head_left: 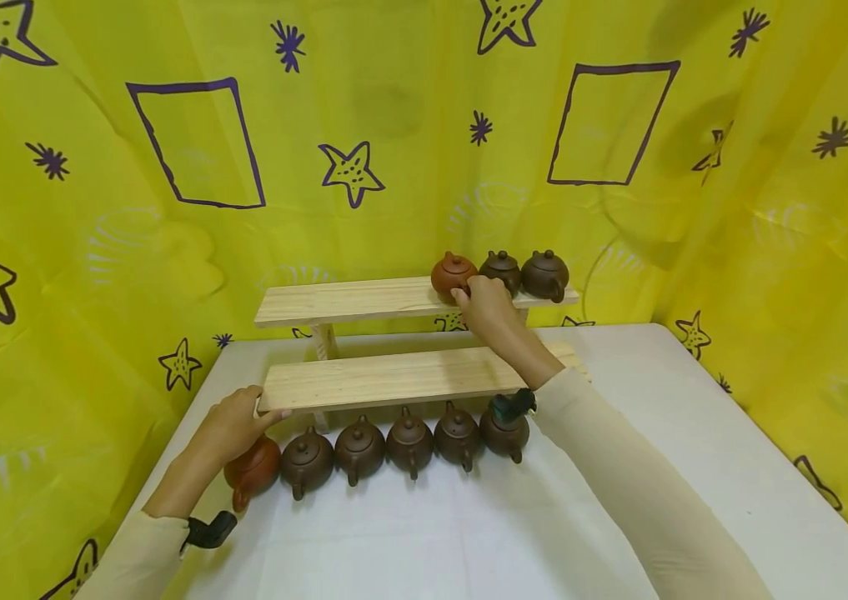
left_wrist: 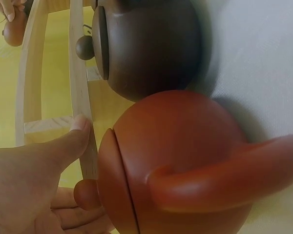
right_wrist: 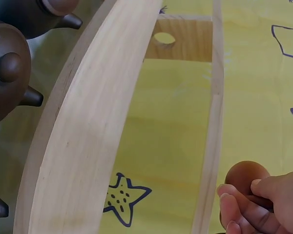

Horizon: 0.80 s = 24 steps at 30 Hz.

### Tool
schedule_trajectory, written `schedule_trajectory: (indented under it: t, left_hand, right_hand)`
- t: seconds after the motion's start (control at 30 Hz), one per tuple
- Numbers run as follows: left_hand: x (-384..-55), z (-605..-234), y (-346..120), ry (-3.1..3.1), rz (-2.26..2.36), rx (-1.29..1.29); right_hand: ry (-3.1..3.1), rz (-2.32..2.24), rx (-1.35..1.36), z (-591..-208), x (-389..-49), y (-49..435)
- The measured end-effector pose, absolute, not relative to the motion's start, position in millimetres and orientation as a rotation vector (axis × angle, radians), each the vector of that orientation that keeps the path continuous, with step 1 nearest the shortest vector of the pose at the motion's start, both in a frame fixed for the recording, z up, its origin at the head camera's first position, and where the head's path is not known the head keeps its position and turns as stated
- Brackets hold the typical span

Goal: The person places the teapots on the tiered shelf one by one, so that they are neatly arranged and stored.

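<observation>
On the upper board [head_left: 348,302] of a two-step wooden stand, toward its right end, sits a reddish-brown teapot [head_left: 450,272]. My right hand [head_left: 491,308] pinches this teapot at its handle side, thumb and fingers together in the right wrist view. Two dark brown teapots stand to its right, the nearer one [head_left: 500,265] partly hidden by the hand. My left hand [head_left: 232,423] grips the left end of the lower board [head_left: 393,379], its thumb [left_wrist: 78,131] against the front edge. Just below that hand, another reddish teapot [left_wrist: 180,126] stands on the table, its knob close to the fingers.
Several dark brown teapots, one of them [head_left: 360,448] near the middle, line up before the stand on the white table [head_left: 408,542]. My right sleeve [head_left: 641,475] passes over the row's right end. A yellow patterned curtain [head_left: 408,100] surrounds the table's back and sides.
</observation>
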<state>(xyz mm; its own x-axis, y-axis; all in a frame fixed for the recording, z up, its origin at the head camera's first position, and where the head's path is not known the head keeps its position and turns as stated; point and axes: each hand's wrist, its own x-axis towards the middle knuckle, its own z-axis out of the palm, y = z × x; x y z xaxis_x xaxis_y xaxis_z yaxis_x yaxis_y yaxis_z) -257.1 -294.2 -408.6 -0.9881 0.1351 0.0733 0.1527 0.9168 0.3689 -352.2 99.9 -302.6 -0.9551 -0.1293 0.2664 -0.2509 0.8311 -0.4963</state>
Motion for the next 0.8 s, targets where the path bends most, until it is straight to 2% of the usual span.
schedule_trajectory:
  t: [0.4,0.8]
  left_hand:
    - [-256.0,-408.0,-293.1,-3.069,-0.595,-0.182]
    - [-256.7,-407.9,-293.5,-3.059,-0.597,-0.188]
  right_hand:
    - [-2.879,0.78,0.212,-304.8,-358.1,96.4]
    - [-2.798,0.753,0.256,-310.3,-358.9,99.9]
